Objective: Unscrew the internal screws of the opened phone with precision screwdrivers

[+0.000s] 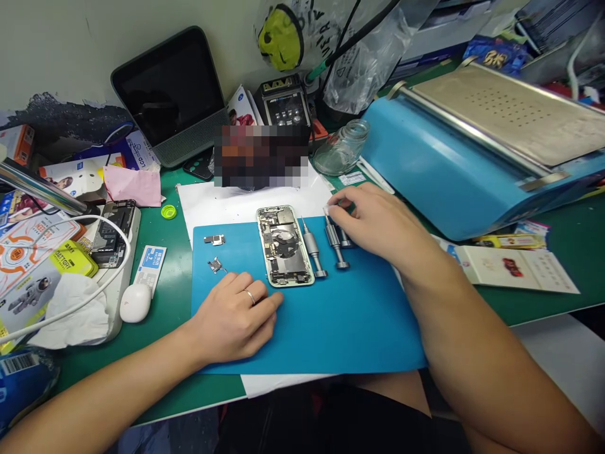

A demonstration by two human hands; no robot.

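The opened phone (293, 260) lies on the blue mat (350, 328); below it, the left hand (231, 318) rests loosely closed; right of it, the right hand (378, 217) touches screwdrivers (333, 238), fingers narrow, grip unclear

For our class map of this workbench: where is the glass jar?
In the head view, the glass jar lies right of centre, just left of the blue machine.

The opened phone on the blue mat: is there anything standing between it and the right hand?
Yes: a screwdriver lies close beside the phone, and a second screwdriver lies next, its far end near the fingertips of the right hand.
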